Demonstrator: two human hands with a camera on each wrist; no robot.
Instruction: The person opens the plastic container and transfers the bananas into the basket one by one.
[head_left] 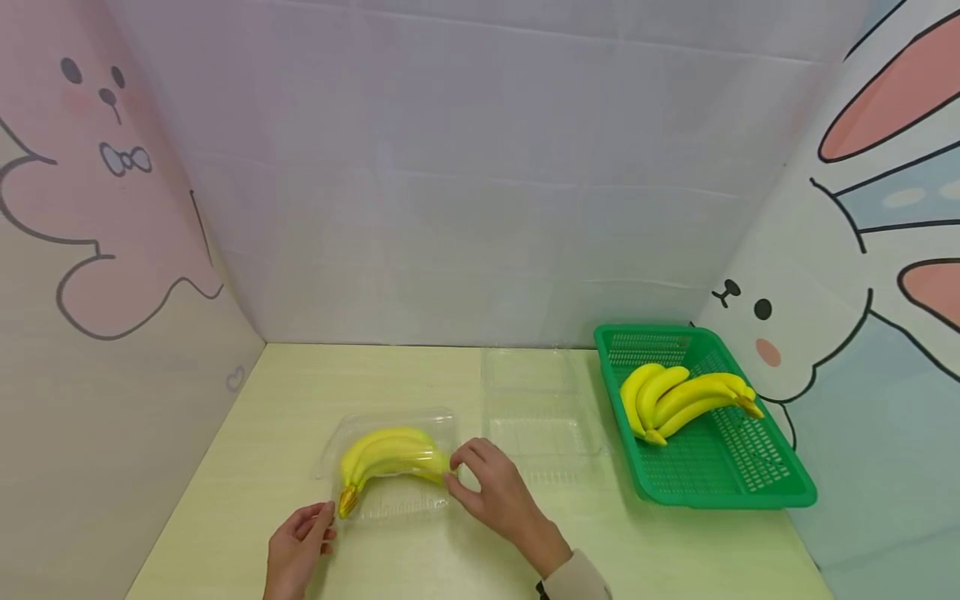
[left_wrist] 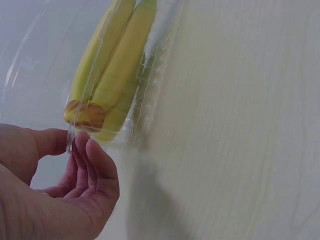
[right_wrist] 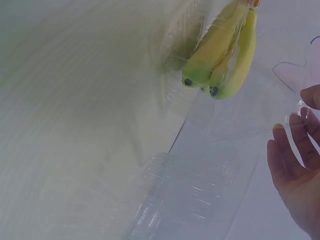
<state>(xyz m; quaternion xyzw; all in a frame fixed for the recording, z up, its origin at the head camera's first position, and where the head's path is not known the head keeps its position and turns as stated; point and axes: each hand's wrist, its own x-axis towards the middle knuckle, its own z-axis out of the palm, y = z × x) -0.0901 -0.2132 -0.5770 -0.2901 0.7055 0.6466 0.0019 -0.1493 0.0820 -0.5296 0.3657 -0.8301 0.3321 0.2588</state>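
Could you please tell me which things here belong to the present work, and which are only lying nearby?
In use:
clear plastic clamshell, its edges pinched by the left hand and right hand
banana bunch inside it

Lying nearby, untouched:
second clear clamshell, open
green plastic basket
bananas in the basket

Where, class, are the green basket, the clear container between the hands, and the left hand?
Green basket (head_left: 690,468): head view, on its bare floor.
Clear container (head_left: 403,498): head view, on its bare base, near its front edge.
Left hand (head_left: 295,547): head view, on the middle of the hand.
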